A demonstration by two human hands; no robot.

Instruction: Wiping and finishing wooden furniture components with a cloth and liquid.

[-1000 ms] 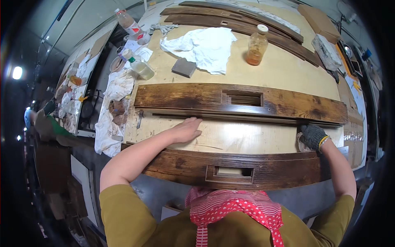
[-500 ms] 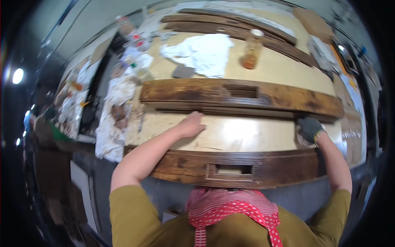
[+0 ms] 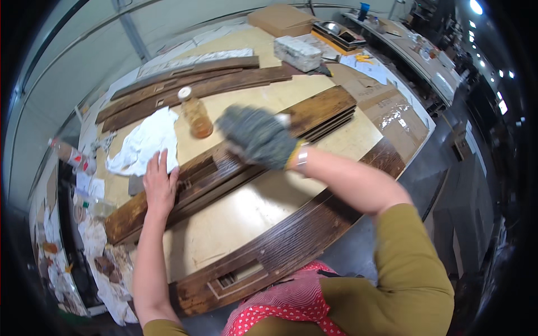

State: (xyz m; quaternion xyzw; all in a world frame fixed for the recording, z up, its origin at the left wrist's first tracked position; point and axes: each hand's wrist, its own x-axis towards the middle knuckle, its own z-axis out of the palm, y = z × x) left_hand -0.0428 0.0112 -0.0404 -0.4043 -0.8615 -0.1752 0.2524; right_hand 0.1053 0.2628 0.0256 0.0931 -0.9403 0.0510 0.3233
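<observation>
My right hand (image 3: 255, 137), in a grey knit glove with a yellow cuff, is over the top board of a stack of dark brown wooden boards (image 3: 328, 106). It is blurred by motion, and its fingers appear closed on a whitish wad (image 3: 284, 119), mostly hidden beneath the glove. Bare, my left hand (image 3: 161, 185) lies with fingers stretched out across the stack's left part, its fingertips at a white cloth (image 3: 148, 143). The top board has a rectangular cutout (image 3: 196, 175) just right of the left hand. Nearest me is another brown board (image 3: 302, 238) with a framed cutout.
A bottle of amber liquid (image 3: 196, 115) stands behind the stack. More brown boards (image 3: 196, 84) lie farther back. A white wrapped block (image 3: 298, 53) and a cardboard box (image 3: 283, 21) are at the far side. Stained white cloths (image 3: 106, 274) and clear bottles (image 3: 72, 155) line the left edge.
The view has turned to the right. My right hand has moved from the stack's right front onto its top board. My left hand has gone from the front edge onto the stack.
</observation>
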